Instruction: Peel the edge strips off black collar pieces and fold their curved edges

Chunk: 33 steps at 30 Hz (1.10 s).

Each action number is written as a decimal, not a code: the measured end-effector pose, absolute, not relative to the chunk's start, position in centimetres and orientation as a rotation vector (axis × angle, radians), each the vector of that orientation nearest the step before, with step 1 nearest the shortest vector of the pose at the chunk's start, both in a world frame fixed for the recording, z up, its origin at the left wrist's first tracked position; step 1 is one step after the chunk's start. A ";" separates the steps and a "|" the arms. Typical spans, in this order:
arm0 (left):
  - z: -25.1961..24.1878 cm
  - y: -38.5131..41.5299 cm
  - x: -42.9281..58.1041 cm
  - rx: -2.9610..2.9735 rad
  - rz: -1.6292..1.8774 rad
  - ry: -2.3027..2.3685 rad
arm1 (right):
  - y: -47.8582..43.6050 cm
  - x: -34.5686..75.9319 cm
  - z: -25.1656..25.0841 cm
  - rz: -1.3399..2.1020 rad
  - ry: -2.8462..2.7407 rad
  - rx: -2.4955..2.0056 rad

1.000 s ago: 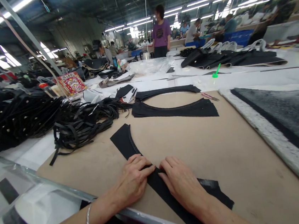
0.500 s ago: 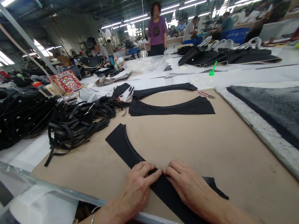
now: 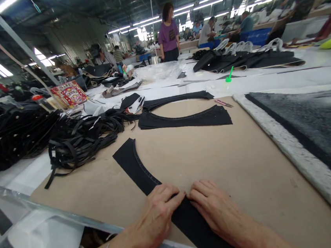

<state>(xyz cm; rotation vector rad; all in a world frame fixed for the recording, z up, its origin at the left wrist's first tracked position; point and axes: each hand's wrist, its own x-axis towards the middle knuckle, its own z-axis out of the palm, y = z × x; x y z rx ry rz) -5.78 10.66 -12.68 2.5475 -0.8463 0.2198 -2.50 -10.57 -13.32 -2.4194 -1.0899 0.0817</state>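
A long black curved fabric piece (image 3: 136,164) lies slantwise on the tan work sheet, its inner edge carrying a narrow notched fold. My left hand (image 3: 162,203) is closed on that curved edge near the piece's middle, thumb and fingers pressed together there. Just beside it, my right hand (image 3: 214,207) has its fingers bent and closed on the same edge, fingertips nearly meeting the left ones. Both hands cover part of the fold. Further back lie a stack of similar black curved pieces (image 3: 183,121) and another curved stack (image 3: 177,98).
Pink-handled thread snips (image 3: 224,103) lie behind the stacks. A heap of black straps (image 3: 78,143) and piled black parts (image 3: 13,140) are on the left. A padded board (image 3: 288,142) borders the right. A green-nozzled bottle (image 3: 229,78) stands behind. A person in purple (image 3: 169,37) stands beyond.
Both hands are slightly further along the curved edge toward me. The dark end that stuck out right of my right hand no longer shows. The view has shifted slightly.
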 end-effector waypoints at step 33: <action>-12.5 6.2 -5.3 2.424 0.000 -0.667 | -14.5 -1.6 -11.2 0.402 -0.893 -2.240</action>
